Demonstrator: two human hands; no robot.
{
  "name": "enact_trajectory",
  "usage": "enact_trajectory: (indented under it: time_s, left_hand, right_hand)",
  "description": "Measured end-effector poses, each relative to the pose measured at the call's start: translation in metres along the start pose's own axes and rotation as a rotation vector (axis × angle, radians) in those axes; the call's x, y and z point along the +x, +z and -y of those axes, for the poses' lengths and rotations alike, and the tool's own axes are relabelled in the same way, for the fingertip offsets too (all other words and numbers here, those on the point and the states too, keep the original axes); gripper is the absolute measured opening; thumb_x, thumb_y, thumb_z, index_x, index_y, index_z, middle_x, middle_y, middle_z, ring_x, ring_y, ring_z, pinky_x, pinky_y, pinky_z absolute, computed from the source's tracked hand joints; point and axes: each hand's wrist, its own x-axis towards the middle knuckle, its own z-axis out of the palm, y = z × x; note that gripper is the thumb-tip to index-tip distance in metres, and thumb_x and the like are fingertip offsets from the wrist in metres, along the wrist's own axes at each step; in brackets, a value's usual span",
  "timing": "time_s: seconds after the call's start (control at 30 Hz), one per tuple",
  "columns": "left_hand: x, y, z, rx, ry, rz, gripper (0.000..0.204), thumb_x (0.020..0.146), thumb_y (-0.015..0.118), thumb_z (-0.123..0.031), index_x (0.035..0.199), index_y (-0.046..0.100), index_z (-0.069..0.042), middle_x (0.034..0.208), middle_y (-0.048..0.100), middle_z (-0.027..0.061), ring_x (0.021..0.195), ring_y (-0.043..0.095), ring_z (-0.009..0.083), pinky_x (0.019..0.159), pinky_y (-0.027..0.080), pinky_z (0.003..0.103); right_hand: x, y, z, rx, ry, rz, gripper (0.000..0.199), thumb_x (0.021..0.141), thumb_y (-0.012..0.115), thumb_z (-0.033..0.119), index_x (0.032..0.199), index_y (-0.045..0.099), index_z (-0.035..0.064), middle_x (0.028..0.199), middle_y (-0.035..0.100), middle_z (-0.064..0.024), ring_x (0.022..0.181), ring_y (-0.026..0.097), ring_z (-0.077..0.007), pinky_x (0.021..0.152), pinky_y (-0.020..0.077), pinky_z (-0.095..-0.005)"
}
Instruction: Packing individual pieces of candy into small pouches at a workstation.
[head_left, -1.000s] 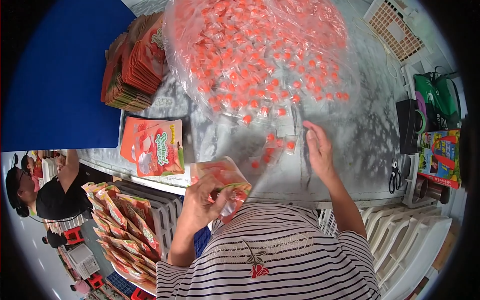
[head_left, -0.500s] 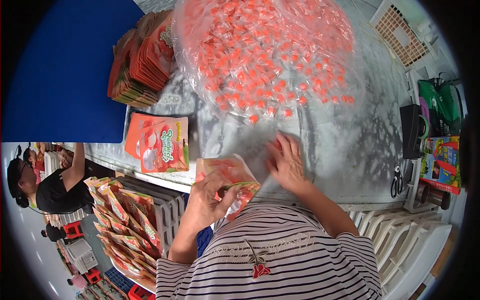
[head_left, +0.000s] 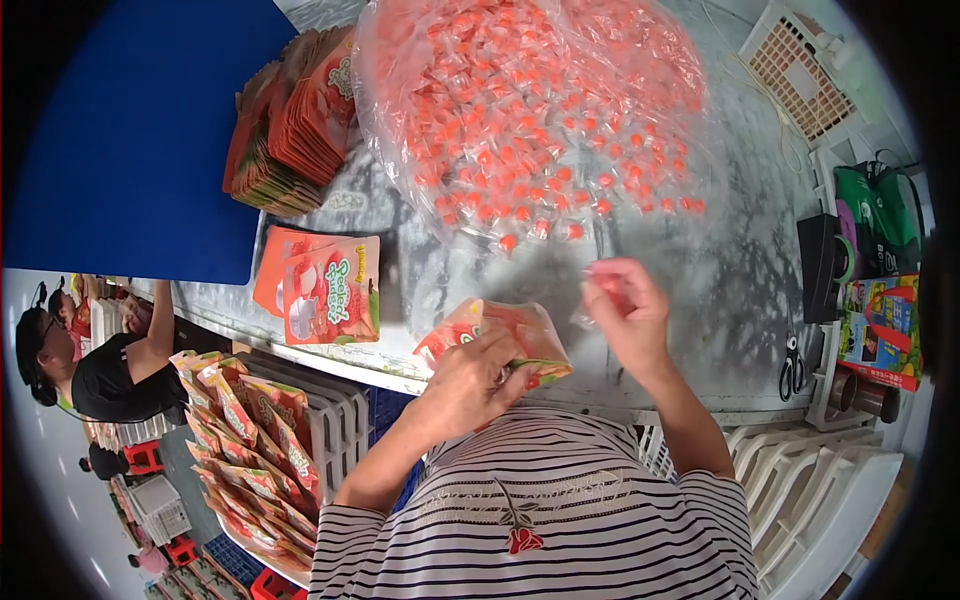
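Observation:
My left hand (head_left: 470, 380) is wrapped round a red printed pouch (head_left: 520, 328), whose mouth gapes toward the table's far side. Just right of it, my right hand (head_left: 630, 310) is raised with its fingers closed. A bit of clear wrapper and something reddish show at its fingertips, seemingly wrapped candies; the blur hides how many. Beyond both hands spreads a large clear plastic bag (head_left: 385, 150) with many small wrapped orange-red candies (head_left: 508, 243) spilling at its near edge.
Flat pouches (head_left: 335, 295) lie at the left table edge, below a tall pouch stack (head_left: 300, 130) beside a blue panel (head_left: 130, 140). Filled pouches (head_left: 250, 440) crowd a crate at lower left. Scissors (head_left: 793, 367) and a white basket (head_left: 800, 75) sit right. A co-worker (head_left: 120, 360) is far left.
My right hand has lifted off the table and moved right and nearer, its fingers closing on something with clear wrapper. My left hand has shifted right with the pouch.

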Motion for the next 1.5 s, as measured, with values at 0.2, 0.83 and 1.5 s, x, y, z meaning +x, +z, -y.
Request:
enact_trajectory:
  time_s: [0.2, 0.83, 1.5]
  left_hand:
    - [0.004, 0.006, -0.003, -0.053, 0.026, 0.015, 0.017, 0.081, 0.067, -0.006, 0.094, 0.06, 0.001, 0.091, 0.06, 0.0167, 0.076, 0.062, 0.0354, 0.064, 0.052, 0.043]
    - [0.004, 0.015, -0.006, -0.093, 0.126, -0.147, 0.012, 0.082, 0.068, -0.005, 0.091, 0.061, 0.001, 0.089, 0.061, 0.0146, 0.072, 0.064, 0.0327, 0.061, 0.053, 0.039]
    - [0.009, 0.012, -0.014, 0.009, 0.159, -0.288, 0.011, 0.08, 0.069, -0.002, 0.089, 0.063, 0.002, 0.076, 0.059, 0.0121, 0.063, 0.06, 0.028, 0.055, 0.049, 0.037]
  right_hand:
    - [-0.002, 0.037, 0.029, -0.617, -0.68, 0.27, 0.023, 0.086, 0.065, 0.003, 0.107, 0.058, 0.0005, 0.107, 0.06, -0.0131, 0.085, 0.064, -0.0163, 0.069, 0.053, -0.0275]
    - [-0.006, 0.017, 0.029, -0.38, -0.459, 0.561, 0.018, 0.084, 0.06, 0.001, 0.101, 0.057, -0.0014, 0.103, 0.055, -0.0149, 0.082, 0.062, -0.0321, 0.072, 0.0531, -0.0383]
    - [0.008, 0.001, 0.086, -0.406, -0.22, 0.573, 0.044, 0.081, 0.066, 0.001, 0.121, 0.049, -0.0025, 0.126, 0.048, -0.0166, 0.112, 0.056, -0.0318, 0.094, 0.0475, -0.0379]
